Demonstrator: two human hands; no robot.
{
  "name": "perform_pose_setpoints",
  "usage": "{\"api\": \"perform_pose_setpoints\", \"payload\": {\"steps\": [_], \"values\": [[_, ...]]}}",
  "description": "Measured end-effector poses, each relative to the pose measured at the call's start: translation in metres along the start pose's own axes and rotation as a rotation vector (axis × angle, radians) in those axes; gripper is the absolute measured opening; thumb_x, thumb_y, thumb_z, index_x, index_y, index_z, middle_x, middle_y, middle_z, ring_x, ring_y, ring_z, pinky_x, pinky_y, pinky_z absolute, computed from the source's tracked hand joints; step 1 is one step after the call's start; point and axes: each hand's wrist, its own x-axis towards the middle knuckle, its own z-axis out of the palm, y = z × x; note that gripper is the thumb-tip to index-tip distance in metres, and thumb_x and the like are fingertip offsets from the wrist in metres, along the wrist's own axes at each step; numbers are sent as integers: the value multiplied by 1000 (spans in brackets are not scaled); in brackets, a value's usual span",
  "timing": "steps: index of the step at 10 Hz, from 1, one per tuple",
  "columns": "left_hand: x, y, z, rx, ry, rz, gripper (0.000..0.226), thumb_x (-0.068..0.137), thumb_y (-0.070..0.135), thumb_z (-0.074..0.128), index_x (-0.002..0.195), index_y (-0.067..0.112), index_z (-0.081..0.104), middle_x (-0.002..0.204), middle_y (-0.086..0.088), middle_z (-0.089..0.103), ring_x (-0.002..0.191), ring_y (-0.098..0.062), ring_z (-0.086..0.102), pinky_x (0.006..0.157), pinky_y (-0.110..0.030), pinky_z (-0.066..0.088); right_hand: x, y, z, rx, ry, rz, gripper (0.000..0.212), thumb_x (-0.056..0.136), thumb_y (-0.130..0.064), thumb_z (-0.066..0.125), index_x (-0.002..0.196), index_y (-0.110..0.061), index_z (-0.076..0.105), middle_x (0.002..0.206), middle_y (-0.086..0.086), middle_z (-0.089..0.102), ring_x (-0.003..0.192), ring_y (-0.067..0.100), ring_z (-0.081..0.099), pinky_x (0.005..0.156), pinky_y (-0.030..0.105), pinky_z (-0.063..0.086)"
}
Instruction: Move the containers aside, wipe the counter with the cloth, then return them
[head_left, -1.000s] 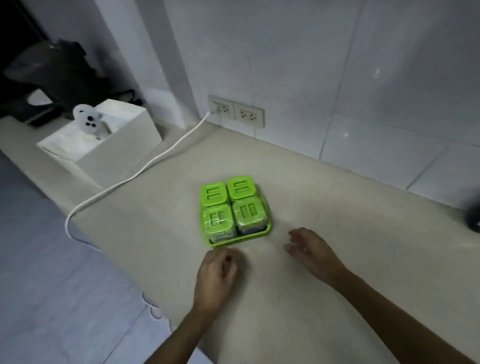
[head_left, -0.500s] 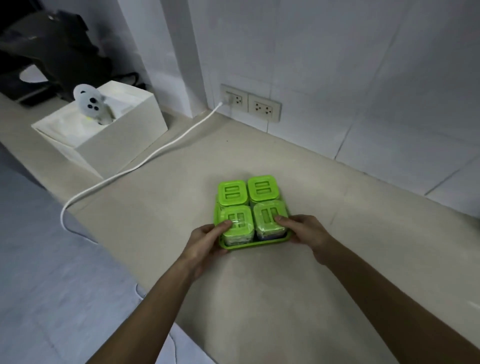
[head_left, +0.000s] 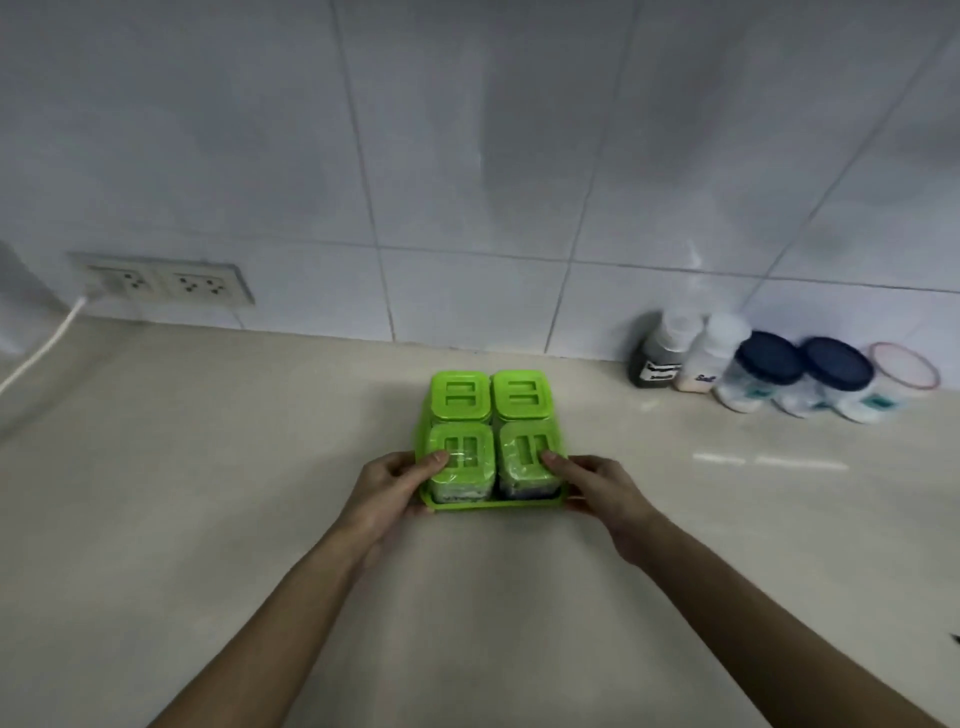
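Containers: four square clear plastic containers with bright green lids, set two by two in a shallow green plastic tray, directly between my hands on the counter.
Near pair: the two containers closest to me show dark and pale contents through their clear walls.
Tray: its near rim lies between my two wrists; whether it is lifted off the counter I cannot tell.
Left hand: clasped on the tray's left near corner, thumb pressed on the lid of the near left container.
Right hand: clasped on the tray's right near corner, thumb pressed on the lid of the near right container.
Counter: pale beige stone surface, under both my forearms.
Jars: a row of small bottles and dark-lidded jars, well beyond my right hand, against the wall.
Sockets: a double wall socket plate, far beyond my left hand, with a white cable plugged into its left outlet.
Wall: white glazed tiles, behind everything.
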Motion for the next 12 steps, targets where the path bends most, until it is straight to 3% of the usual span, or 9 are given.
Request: {"api": "perform_pose_setpoints", "payload": {"steps": [1,2,4,6,8,9,10,11,12], "values": [[22,7,27,17,-45,2,29,83,30,70,100,5,71,95,-14,73,76,-17,65,58,-24,52,10,-1,-25,20,41,0,52,71,-51,75,98,-6,71,100,10,74,88,18,65,84,34,51],[46,10,57,34,-64,-15,30,83,32,71,96,6,71,86,-8,72,67,-15,63,57,-25,52,23,-6,-50,53,86,7,42,76,-46,72,91,-6,72,93,9,73,82,17,63,80,32,50],[80,21,98,73,-69,-1,38,80,35,73,98,1,69,87,-9,71,66,-16,63,51,-24,53,45,-11,-82,118,144,34,43,81,-42,70,101,-3,68,97,10,70,84,17,62,76,27,50],[97,24,123,65,-49,-11,44,78,37,75,97,-1,68,88,-11,71,68,-18,64,56,-28,53,65,-22,-98,138,199,20,34,82,-39,70,93,-7,66,101,13,70,83,19,63,84,32,51],[113,33,135,86,-44,-1,33,80,40,72,89,8,68,87,-10,72,69,-18,64,60,-30,52,87,-26,-100,127,268,35,31,83,-37,70,90,-7,62,89,8,63,75,16,58,77,33,51],[116,30,137,134,-26,33,34,82,42,70,89,9,68,93,-13,73,74,-21,66,64,-33,54,88,-26,-99,115,290,46,39,82,-38,70,97,-3,62,93,8,63,77,16,58,80,35,52],[122,33,136,202,0,43,51,77,56,68,89,6,69,96,-15,73,80,-26,69,73,-41,59,92,-26,-101,106,296,56,51,80,-42,71,109,-1,60,105,12,64,86,20,60,81,37,53],[111,36,135,264,12,4,76,63,78,59,93,9,69,96,-11,72,88,-28,68,82,-47,57,83,-31,-99,-4,297,80,55,83,-50,65,108,-1,60,109,15,63,98,28,61,83,41,54],[84,27,131,337,74,-8,67,75,75,47,95,13,60,105,-11,65,95,-27,59,85,-38,50,56,-39,-93,-231,466,-18,63,92,-60,39,114,-3,55,120,20,56,113,38,53,91,45,47]]}}
